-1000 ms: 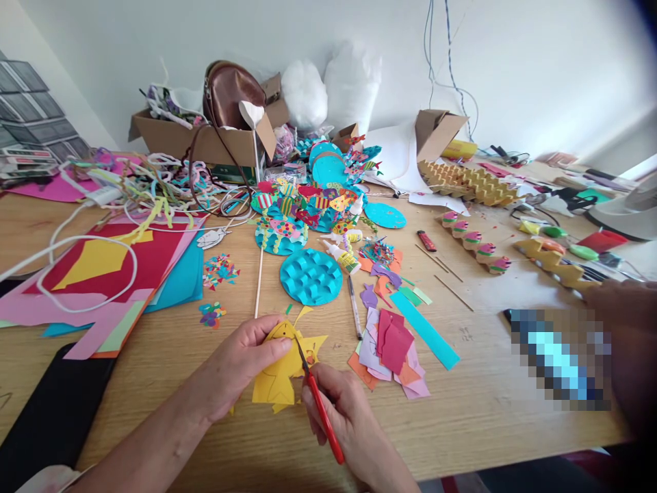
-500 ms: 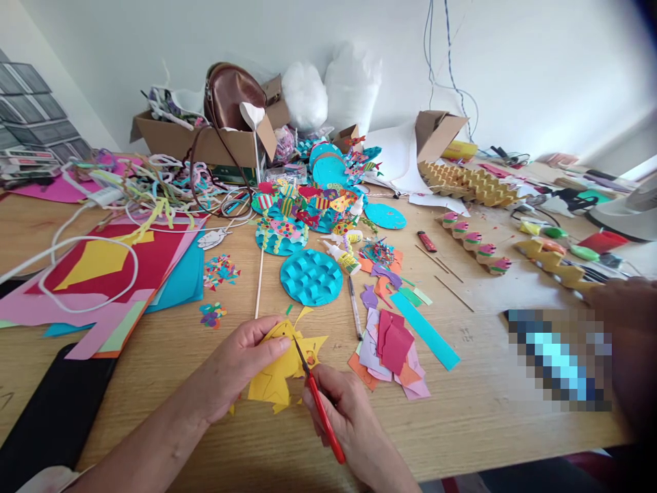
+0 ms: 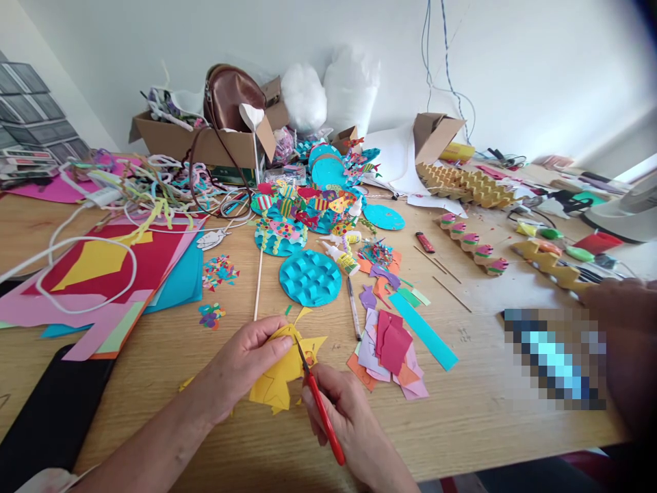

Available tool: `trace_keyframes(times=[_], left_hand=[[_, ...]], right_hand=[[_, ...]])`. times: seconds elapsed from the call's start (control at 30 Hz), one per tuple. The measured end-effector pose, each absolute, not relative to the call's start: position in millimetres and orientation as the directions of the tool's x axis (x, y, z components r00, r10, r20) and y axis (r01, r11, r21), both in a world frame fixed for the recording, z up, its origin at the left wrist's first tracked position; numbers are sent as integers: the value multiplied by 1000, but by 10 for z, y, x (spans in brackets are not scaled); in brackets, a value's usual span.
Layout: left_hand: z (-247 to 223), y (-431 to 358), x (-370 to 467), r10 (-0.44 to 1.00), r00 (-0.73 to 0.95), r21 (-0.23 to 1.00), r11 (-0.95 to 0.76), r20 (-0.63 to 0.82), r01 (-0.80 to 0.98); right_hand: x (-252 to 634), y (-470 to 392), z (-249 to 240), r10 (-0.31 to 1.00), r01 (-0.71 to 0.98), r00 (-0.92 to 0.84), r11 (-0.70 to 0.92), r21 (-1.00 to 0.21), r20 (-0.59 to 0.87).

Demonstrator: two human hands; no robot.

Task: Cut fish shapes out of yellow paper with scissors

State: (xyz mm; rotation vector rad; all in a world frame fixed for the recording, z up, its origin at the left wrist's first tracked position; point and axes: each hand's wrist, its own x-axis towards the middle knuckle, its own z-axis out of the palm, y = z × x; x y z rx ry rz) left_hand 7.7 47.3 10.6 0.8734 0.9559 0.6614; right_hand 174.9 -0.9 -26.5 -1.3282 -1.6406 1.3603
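Between the thumb and fingers of my left hand is a piece of yellow paper with drawn outlines on it. My right hand is closed round red-handled scissors, whose dark blades meet the paper's upper right edge. More yellow paper scraps lie just beyond and under the blades. Past my hands is a round blue disc covered with curled paper strips. A pen lies to its right, beside pink, purple and orange paper pieces.
Coloured sheets and a dark flat object are at left. Small confetti piles, glue bottles and decorated paper fish fill the middle. Another person's arm reaches in at right near egg-carton strips. Boxes line the wall.
The yellow paper has tilted a little in my left hand, its top edge bending near the blades. A yellow bit now shows left of my left forearm. The scissors stay at the paper.
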Motion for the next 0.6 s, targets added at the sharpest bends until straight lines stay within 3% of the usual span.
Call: trace_keyframes(times=[0.6], left_hand=[[63, 436, 77, 798, 375, 842, 534, -472, -78]], right_hand=[[1755, -15, -270, 940, 280, -312, -47, -959, -137]])
